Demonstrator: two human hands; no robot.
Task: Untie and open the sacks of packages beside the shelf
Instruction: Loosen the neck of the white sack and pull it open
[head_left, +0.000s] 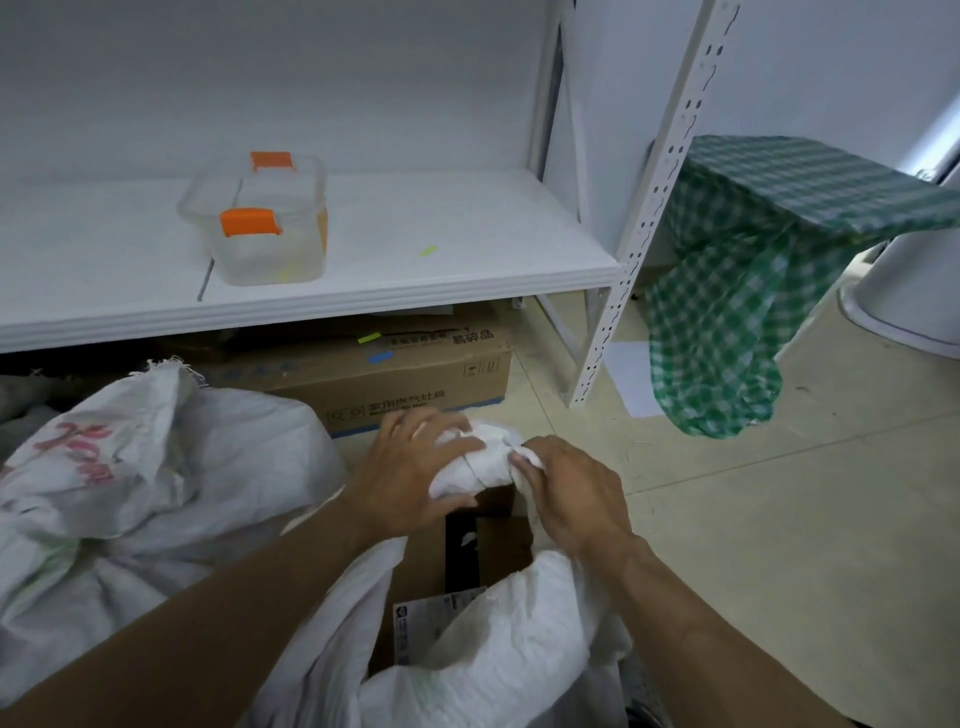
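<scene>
Head view gives us the white shelf (415, 270) across the upper frame, and beside it on the floor two white woven sacks: the slumped sack (156, 467) at our left, and the nearer sack (493, 649) between our forearms, gaping so that a brown cardboard package (415, 571) shows inside. A green checked cloth (753, 260) hangs right of the shelf post, a printed carton (415, 384) sits under the shelf board, and a clear container (260, 223) with orange clasps stands on it. Our hands are close together on the nearer sack's bunched neck (483, 457): our left hand (410, 467) wraps it with curled fingers, our right hand (571, 493) pinches the fabric beside a thin tie (474, 470)
</scene>
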